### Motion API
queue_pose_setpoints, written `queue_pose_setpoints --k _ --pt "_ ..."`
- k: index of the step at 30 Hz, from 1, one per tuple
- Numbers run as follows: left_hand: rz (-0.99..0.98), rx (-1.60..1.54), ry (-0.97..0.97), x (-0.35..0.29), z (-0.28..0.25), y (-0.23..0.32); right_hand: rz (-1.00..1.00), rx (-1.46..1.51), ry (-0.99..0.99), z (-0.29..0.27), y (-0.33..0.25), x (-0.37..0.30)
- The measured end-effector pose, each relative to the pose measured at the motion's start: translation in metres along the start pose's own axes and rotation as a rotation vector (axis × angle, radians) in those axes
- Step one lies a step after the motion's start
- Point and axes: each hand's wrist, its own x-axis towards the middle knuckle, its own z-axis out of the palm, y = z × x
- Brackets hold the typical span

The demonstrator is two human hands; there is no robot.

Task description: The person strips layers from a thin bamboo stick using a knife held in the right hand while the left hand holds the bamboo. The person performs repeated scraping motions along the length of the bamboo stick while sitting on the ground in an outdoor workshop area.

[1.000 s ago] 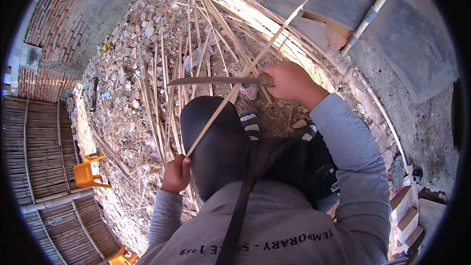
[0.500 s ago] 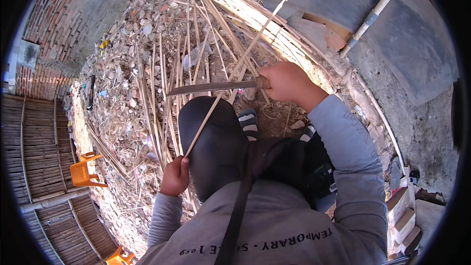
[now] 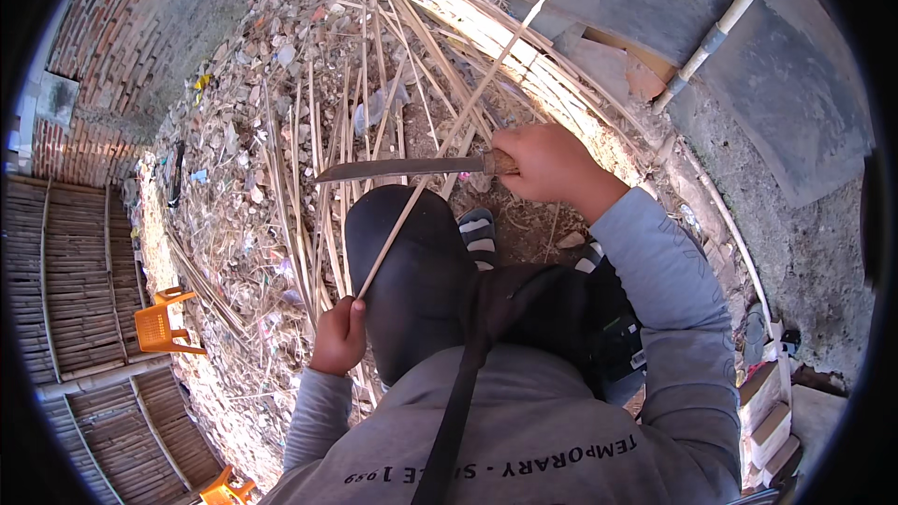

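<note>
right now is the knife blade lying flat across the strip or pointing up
Flat: the knife runs sideways from the right hand, crossing the slanted bamboo strip.

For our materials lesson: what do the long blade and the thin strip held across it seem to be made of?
Blade: likely steel, dull grey with a faint sheen.
Strip: probably split bamboo or cane, pale tan, matte and straight, like the strips littering the ground.

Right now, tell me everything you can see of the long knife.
The long knife has a narrow, dull grey metal blade tapering to a point on the left, and a brownish handle mostly hidden in the right hand. It lies roughly level, crossing a thin pale bamboo strip whose lower end the left hand grips.
</note>
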Motion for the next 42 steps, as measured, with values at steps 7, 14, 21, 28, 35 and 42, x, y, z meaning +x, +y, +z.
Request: queue_pose_setpoints --k 7,14,21,28,35,42 --pt "0.042 0.118 0.037 0.003 -0.005 0.005 0.033 -0.02 -0.005 -0.004 0.014 -0.001" --pt "0.032 0.099 0.045 0.002 -0.004 0.001 0.054 -0.081 -0.08 0.0 -0.006 -0.001" --pt "0.046 0.112 0.031 0.009 -0.003 -0.004 0.192 0.059 0.036 0.006 0.028 0.0" --pt "0.038 0.121 0.058 0.007 -0.002 -0.006 0.166 -0.028 -0.219 -0.007 -0.004 0.003" --pt "0.045 0.171 0.029 0.01 -0.009 -0.001 0.314 0.064 -0.062 0.004 0.032 0.001" --pt "0.064 0.084 0.054 0.007 0.006 -0.015 0.278 0.092 -0.042 0.013 0.04 0.006"
